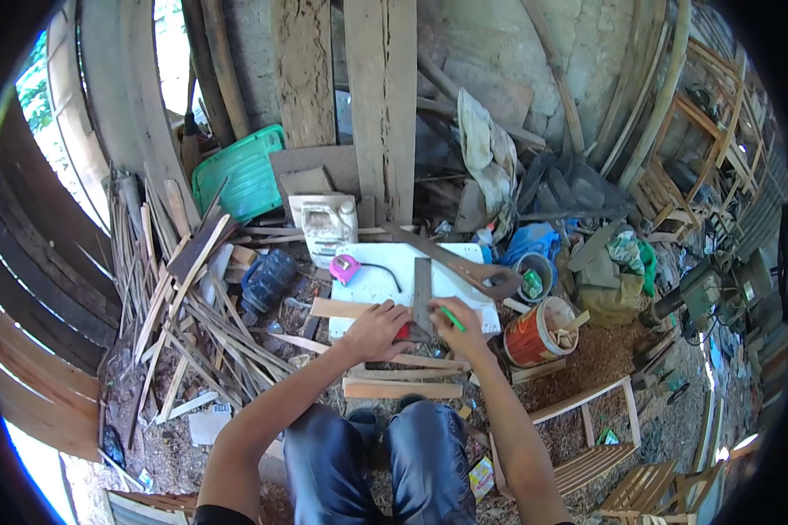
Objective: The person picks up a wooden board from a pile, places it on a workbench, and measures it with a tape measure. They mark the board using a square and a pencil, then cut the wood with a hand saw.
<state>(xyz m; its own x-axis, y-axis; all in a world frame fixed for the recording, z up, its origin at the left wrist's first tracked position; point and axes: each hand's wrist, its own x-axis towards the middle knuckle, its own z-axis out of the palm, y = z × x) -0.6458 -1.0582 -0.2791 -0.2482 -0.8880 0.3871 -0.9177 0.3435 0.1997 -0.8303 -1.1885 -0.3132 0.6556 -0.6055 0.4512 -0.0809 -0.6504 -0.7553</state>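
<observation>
On a white board in front of my knees lies a light wooden strip. My left hand is closed over the strip and a square with a metal blade, whose red part shows beside my fingers. The blade points away from me across the board. In my right hand is a green pencil, held close to the blade's right side. A pink tape measure sits at the board's left, near a dark curved strip. A handsaw rests across the board's far right corner.
Right of the board stand a red bucket and a grey pail. Scrap wood is heaped at left, near a dark blue jug, a white container and a green crate. A slatted wooden frame lies at lower right.
</observation>
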